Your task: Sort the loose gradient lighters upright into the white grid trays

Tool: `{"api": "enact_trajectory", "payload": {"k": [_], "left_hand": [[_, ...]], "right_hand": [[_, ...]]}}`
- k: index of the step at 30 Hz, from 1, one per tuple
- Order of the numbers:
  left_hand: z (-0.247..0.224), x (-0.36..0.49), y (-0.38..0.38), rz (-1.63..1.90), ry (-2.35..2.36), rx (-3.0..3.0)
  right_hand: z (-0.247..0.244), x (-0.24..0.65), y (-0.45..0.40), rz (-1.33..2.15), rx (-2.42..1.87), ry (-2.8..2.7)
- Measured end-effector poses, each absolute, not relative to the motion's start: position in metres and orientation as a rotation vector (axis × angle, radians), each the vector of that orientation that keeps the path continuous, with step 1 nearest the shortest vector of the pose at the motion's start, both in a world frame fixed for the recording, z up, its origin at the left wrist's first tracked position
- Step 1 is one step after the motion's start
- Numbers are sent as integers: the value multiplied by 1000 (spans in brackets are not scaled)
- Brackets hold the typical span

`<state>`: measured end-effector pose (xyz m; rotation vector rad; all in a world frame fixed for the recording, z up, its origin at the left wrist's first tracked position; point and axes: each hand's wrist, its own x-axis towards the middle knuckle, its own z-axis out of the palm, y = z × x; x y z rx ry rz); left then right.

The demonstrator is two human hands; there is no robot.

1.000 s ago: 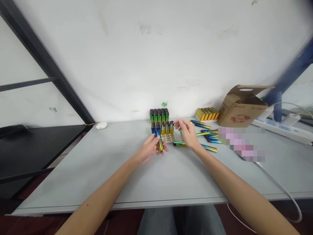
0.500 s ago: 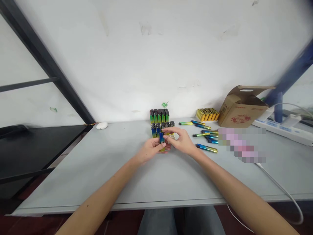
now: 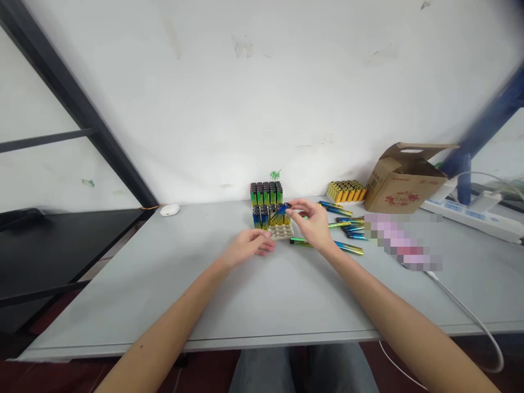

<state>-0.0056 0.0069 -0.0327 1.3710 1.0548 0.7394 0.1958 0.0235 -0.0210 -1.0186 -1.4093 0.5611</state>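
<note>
My right hand (image 3: 313,222) pinches a blue-and-yellow lighter (image 3: 280,211) by its upper end. The lighter tilts over a pale tray (image 3: 282,233) with rows of round-edged slots. Several blue lighters (image 3: 261,219) stand upright in the tray's left and back parts, while its front right slots show bare. My left hand (image 3: 249,245) rests at the tray's front left corner, fingers apart and holding nothing; whether its thumb touches the tray I cannot tell. Below my right hand lies a green lighter (image 3: 300,242), partly hidden by the wrist.
Behind stands a block of green lighters (image 3: 266,194) against the wall. Loose lighters (image 3: 350,248) lie to the right. Farther back are a tray of yellow lighters (image 3: 346,191), an open cardboard box (image 3: 403,191) and a power strip (image 3: 475,218). A white case (image 3: 169,210) sits at left.
My left hand has let go of the blue-and-yellow lighter and moved slightly left. My right hand has carried that lighter up and back over the tray. A green lighter now shows beside the tray.
</note>
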Motion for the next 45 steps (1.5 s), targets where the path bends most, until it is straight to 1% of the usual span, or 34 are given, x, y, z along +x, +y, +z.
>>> {"api": "enact_trajectory", "payload": {"k": [3,6,13,17,27,31,33,36,40,42,45], "left_hand": [[-33,-3,7,732,1140,1479],[-33,0,6,828,1168,1549],[-29,-4,5,1376,1524,1626],[-33,-9,11,1479,1637,1661],[-54,-17,31,1355,1809,1838],[-55,-18,31,1288,1876,1912],[-55,-18,31,1214,1927,1961],[-57,-19,30,1071,1980,2011],[-59,-19,29,937,1968,2079],[-60,-18,28,906,1964,2101],[-60,-18,28,875,1965,2113]], "right_hand": [[-29,194,23,437,-1041,-1520],[-36,191,20,355,-1043,-1623],[-42,190,23,335,-1058,-1690],[-43,190,26,218,-1083,-1725],[-43,190,30,-179,-1117,-1945],[-38,194,29,-164,-1115,-2016],[-33,204,32,-130,-1133,-1966],[-30,229,41,-144,-1341,-1778],[-40,262,54,-145,-1903,-1639],[-48,271,57,-125,-2111,-1629],[-55,275,58,-110,-2238,-1678]]}}
